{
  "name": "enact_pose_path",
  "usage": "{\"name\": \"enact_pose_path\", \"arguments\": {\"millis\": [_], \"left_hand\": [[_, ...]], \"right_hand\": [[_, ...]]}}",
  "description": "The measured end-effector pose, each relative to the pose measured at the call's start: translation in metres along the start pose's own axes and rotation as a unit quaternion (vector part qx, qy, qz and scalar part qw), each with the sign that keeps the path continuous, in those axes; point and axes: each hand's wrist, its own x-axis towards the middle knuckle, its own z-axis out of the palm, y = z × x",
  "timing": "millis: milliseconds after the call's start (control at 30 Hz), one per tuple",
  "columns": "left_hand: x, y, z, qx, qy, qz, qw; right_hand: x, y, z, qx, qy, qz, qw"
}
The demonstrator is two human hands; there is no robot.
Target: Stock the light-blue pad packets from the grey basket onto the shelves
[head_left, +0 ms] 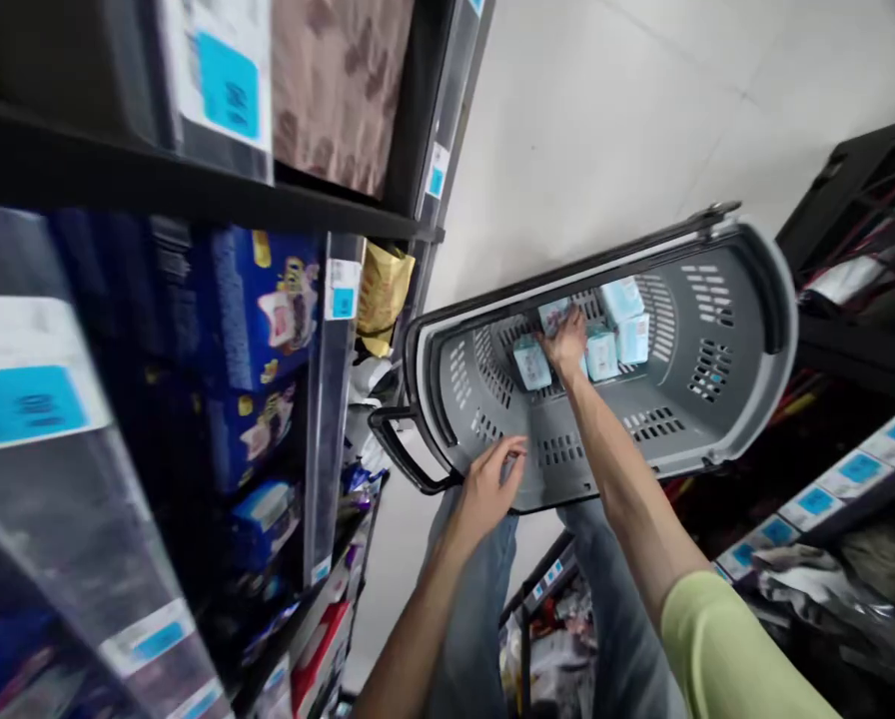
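The right hand (565, 348) touches a light-blue pack (553, 314) toward the far side of the gray basket (743, 340); I cannot tell whether it grips. The left hand (490, 487), fingers loosely parted, hovers near left.

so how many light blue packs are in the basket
6 packs visible in the basket: one left of the right hand, one at its fingers, one partly behind it, three to the right. Others may be hidden.
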Motion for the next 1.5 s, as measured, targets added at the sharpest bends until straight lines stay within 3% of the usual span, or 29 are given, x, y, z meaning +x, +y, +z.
{"name": "enact_pose_path", "arguments": {"millis": [100,200,300,400,533,667,733,900,1000,1100,1200,1367,1500], "left_hand": [[0.000,0.004,-0.024,-0.019,0.018,-0.033,0.999],[0.003,-0.005,-0.036,-0.072,0.047,-0.065,0.994],[0.005,-0.015,-0.028,-0.121,0.079,-0.060,0.988],[0.002,-0.021,-0.008,-0.143,0.109,-0.052,0.982],[-0.020,-0.016,0.020,-0.278,0.073,-0.120,0.950],[-0.071,0.010,0.034,-0.378,0.043,-0.142,0.914],[-0.105,0.029,0.033,-0.376,0.044,-0.148,0.914],[-0.196,0.087,0.017,-0.380,0.061,-0.166,0.908],[-0.249,0.138,0.005,-0.411,0.068,-0.150,0.896],[-0.295,0.190,-0.007,-0.431,0.070,-0.101,0.894],[-0.323,0.229,-0.016,-0.442,0.078,-0.046,0.893],[-0.333,0.264,-0.031,-0.479,0.086,0.039,0.873],[-0.335,0.278,-0.051,-0.519,0.099,0.079,0.845]], "right_hand": [[0.008,-0.003,0.016,-0.024,-0.007,0.011,1.000],[0.004,-0.002,0.006,-0.027,-0.032,0.033,0.999],[-0.012,0.001,-0.025,0.057,-0.031,0.058,0.996],[-0.051,0.003,-0.071,0.210,-0.057,0.087,0.972],[-0.136,0.002,-0.138,0.396,-0.206,0.102,0.889],[-0.239,-0.015,-0.193,0.476,-0.297,0.115,0.819],[-0.295,-0.030,-0.214,0.499,-0.278,0.139,0.809],[-0.439,-0.069,-0.255,0.568,-0.132,0.192,0.789],[-0.494,-0.090,-0.294,0.558,-0.118,0.190,0.799],[-0.510,-0.115,-0.349,0.535,-0.109,0.161,0.822],[-0.497,-0.140,-0.402,0.524,-0.115,0.092,0.839],[-0.464,-0.168,-0.473,0.491,-0.165,-0.041,0.854],[-0.463,-0.187,-0.506,0.443,-0.160,-0.144,0.870]]}}
